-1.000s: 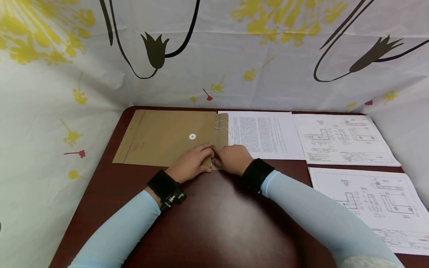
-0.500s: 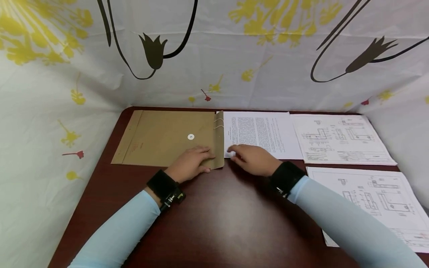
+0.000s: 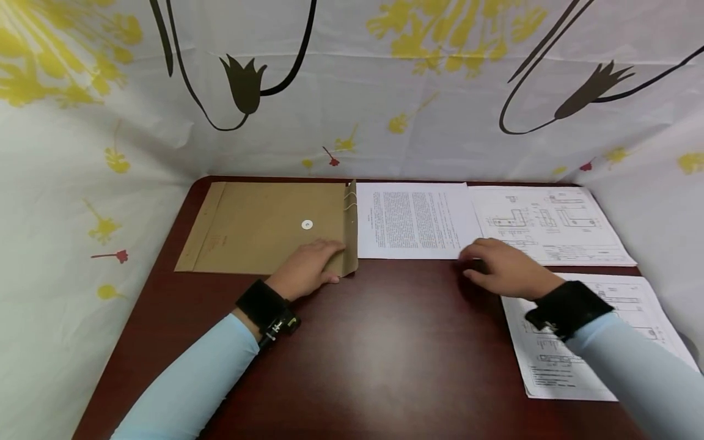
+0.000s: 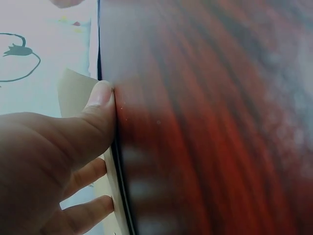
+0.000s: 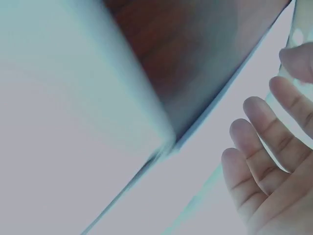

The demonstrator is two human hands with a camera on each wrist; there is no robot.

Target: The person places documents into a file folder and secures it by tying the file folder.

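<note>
The left hand [image 3: 305, 269] rests on a brown envelope [image 3: 264, 226], its fingers laid over the surface beside the flap [image 3: 350, 238] and its thumb along the near edge, pressing rather than gripping. The right hand [image 3: 506, 269] is relaxed and holds nothing, its fingers apart and slightly bent, near the near right corner of a sheet of printed text [image 3: 412, 220]. The envelope lies flat at the far left of the dark red worktop [image 3: 385, 342], with a white disc [image 3: 307, 225] on its face and pale string [image 3: 350, 198] at the flap, which tilts up from its right end. The text sheet lies just beyond that flap, then a sheet of line drawings [image 3: 577, 214]; nearer the person, further drawings [image 3: 555, 373] lie partly under the right forearm. A patterned cloth [image 3: 352, 91] hangs behind.
</note>
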